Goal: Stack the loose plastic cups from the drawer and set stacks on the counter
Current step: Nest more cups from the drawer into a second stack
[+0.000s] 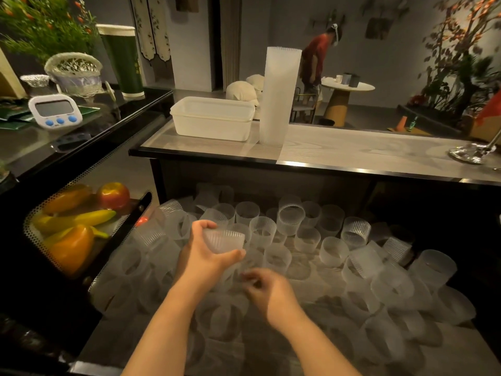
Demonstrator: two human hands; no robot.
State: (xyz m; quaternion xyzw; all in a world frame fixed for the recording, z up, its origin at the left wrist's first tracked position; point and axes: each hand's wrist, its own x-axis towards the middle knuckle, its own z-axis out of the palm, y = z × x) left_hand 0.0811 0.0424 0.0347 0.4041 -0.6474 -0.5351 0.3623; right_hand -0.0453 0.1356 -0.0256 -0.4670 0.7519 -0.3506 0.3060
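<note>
The open drawer (pixel 311 278) below the counter is full of several loose frosted plastic cups (pixel 291 219), some upright, some lying on their sides. My left hand (pixel 206 252) grips one ribbed cup (pixel 223 240) above the drawer, its mouth turned to the right. My right hand (pixel 267 290) is just below and to the right of it, blurred, fingers curled over the cups; whether it holds one I cannot tell. A tall stack of cups (pixel 278 96) stands on the wooden counter (pixel 352 153).
A white plastic tub (pixel 212 118) sits left of the tall stack. A mesh basket (pixel 81 229) with fruit and peppers lies left of the drawer. A timer (pixel 55 111) and green cup (pixel 124 61) stand on the black side counter. A person stands at a far table.
</note>
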